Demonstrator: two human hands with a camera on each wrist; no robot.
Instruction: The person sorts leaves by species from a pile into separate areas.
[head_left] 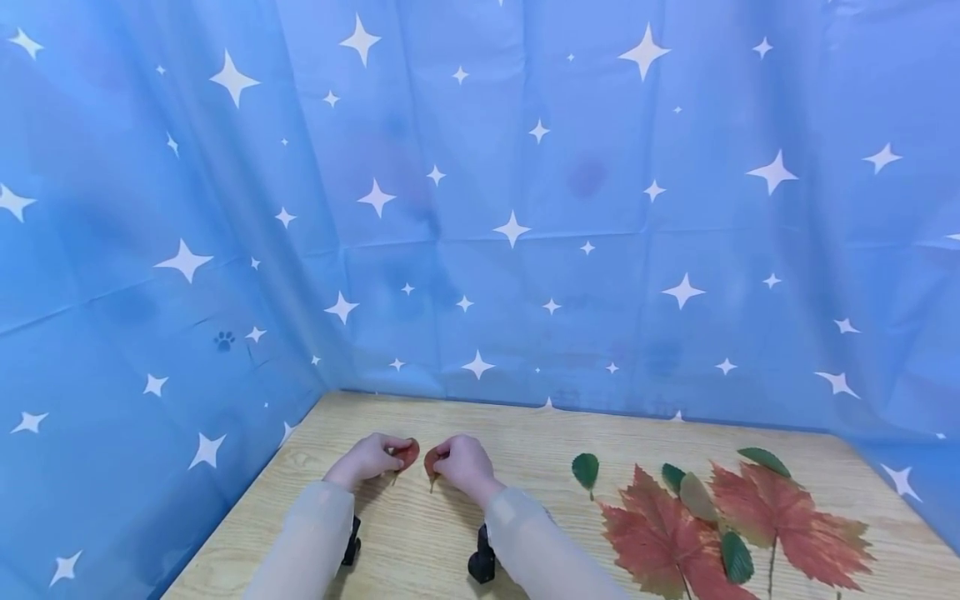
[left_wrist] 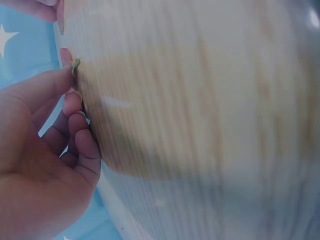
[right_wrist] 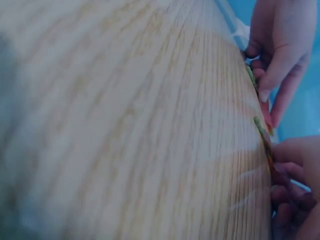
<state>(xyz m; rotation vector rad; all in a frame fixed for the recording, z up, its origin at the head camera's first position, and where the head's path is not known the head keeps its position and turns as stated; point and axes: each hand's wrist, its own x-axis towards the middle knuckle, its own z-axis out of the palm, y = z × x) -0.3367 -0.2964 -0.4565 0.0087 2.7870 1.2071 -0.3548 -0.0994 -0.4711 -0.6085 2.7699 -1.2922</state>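
Observation:
Near the back left of the wooden table, my left hand (head_left: 369,458) pinches a small reddish leaf (head_left: 407,453) between thumb and fingers. Just to its right, my right hand (head_left: 467,465) pinches a second small reddish leaf (head_left: 431,462), its stem pointing toward me. A narrow gap separates the two leaves. Both are low at the tabletop; whether they touch it I cannot tell. The left wrist view shows the left hand (left_wrist: 50,150) with only a thin greenish leaf edge (left_wrist: 75,66) visible. Seen edge-on in the right wrist view is the right hand's leaf (right_wrist: 259,125).
Two large red-orange maple leaves (head_left: 660,529) (head_left: 787,517) lie at the right of the table (head_left: 540,467). Several small leaves lie around and on them, including a green leaf (head_left: 586,471) at their left. A blue star-patterned curtain (head_left: 480,275) stands behind and at the left.

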